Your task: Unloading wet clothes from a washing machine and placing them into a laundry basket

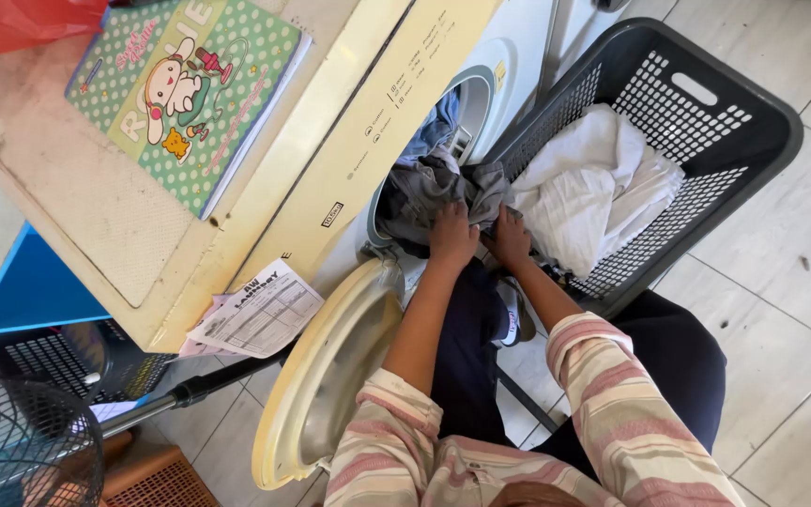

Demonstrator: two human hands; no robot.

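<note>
Near the middle of the frame, both of the person's hands reach into a bundle of grey clothing that hangs out of the round opening of a cream front-loading washing machine. The left hand lies on the lower part of the bundle with its fingers curled into the cloth, gripping it. The right hand sits just beside it, to the right, fingers also closed on a fold of the same grey fabric; the two hands nearly touch. The bundle lies directly above and around the fingertips, spilling from the drum mouth toward the hands, with a bluish garment showing deeper in the opening above it.

The machine's door hangs open at lower centre. To the right of the hands, touching the machine's front, a dark plastic laundry basket holds white cloth. On the machine's top, upper left, rests a green dotted notebook.
</note>
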